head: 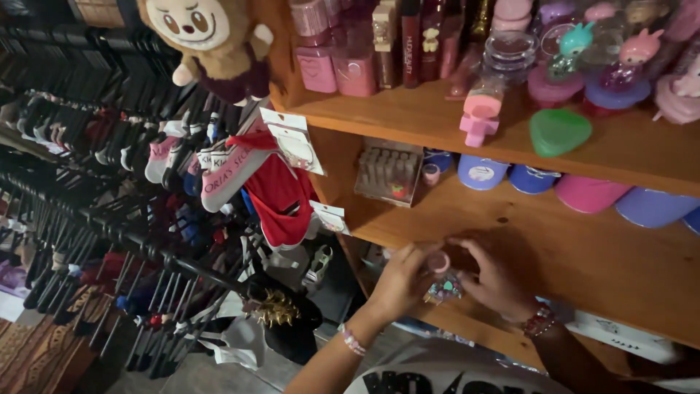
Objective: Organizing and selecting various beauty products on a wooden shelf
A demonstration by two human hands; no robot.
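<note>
My left hand (399, 281) and my right hand (497, 279) meet over the front of a wooden shelf (583, 252). Together they hold a small clear jar (443, 287) with glittery coloured bits inside and a round pink lid (438, 261). The left thumb and fingers pinch the lid side, while the right fingers curl around the jar from the right. Beaded bracelets sit on both wrists.
Pink and purple round tubs (589, 193) and a clear box of small bottles (390, 174) stand further back on this shelf. The shelf above carries cosmetics, a green heart-shaped case (558, 131) and figurines. At left hang socks, red garments (281, 197), a plush toy (211, 40) and black racks.
</note>
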